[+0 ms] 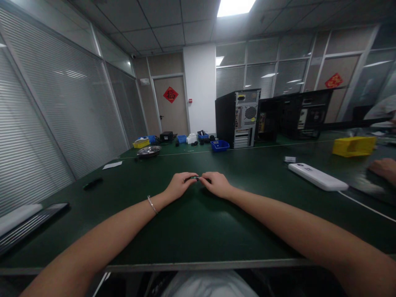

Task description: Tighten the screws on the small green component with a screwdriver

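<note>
Both of my hands meet over the middle of the dark green table (192,231). My left hand (180,184) is closed in a pinch on a small dark piece (194,178) with a hint of green and a light end. From the other side, my right hand (216,184) pinches at the light end of that piece. The fingertips nearly touch each other and cover most of it, so its kind cannot be made out. A thin bracelet (151,204) circles my left wrist.
A white power bank (317,176) with a cable lies at right, near a yellow bin (354,147) and another person's hand (383,168). Computer cases (236,119) stand behind. A blue tray (220,145) and a metal dish (149,151) sit farther back; a dark object (93,183) lies left.
</note>
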`<action>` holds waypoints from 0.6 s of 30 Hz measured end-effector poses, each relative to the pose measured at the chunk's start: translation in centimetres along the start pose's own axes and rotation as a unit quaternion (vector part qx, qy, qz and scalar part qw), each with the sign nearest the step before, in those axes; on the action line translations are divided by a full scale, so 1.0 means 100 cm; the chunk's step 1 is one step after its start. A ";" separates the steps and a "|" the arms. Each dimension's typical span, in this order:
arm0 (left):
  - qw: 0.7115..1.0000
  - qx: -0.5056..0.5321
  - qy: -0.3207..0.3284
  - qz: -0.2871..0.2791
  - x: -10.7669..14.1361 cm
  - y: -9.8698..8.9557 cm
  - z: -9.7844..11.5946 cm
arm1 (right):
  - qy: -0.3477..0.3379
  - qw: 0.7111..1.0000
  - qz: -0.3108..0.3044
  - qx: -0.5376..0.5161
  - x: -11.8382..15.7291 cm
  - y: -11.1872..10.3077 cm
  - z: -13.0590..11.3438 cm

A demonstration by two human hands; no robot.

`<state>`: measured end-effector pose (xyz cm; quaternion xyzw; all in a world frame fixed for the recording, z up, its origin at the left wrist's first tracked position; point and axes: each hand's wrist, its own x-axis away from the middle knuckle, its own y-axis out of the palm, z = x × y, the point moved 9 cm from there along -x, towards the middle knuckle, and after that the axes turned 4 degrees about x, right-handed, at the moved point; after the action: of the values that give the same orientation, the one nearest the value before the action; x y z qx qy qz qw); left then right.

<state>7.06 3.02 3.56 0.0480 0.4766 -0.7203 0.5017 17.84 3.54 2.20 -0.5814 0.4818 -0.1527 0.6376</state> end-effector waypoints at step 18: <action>0.998 0.051 -0.034 -0.019 0.001 0.005 -0.011 | -0.004 1.000 -0.010 -0.023 0.000 0.004 0.002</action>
<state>6.93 3.80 2.60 0.0403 0.4227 -0.7542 0.5009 17.81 3.76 1.85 -0.6013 0.4774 -0.1453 0.6240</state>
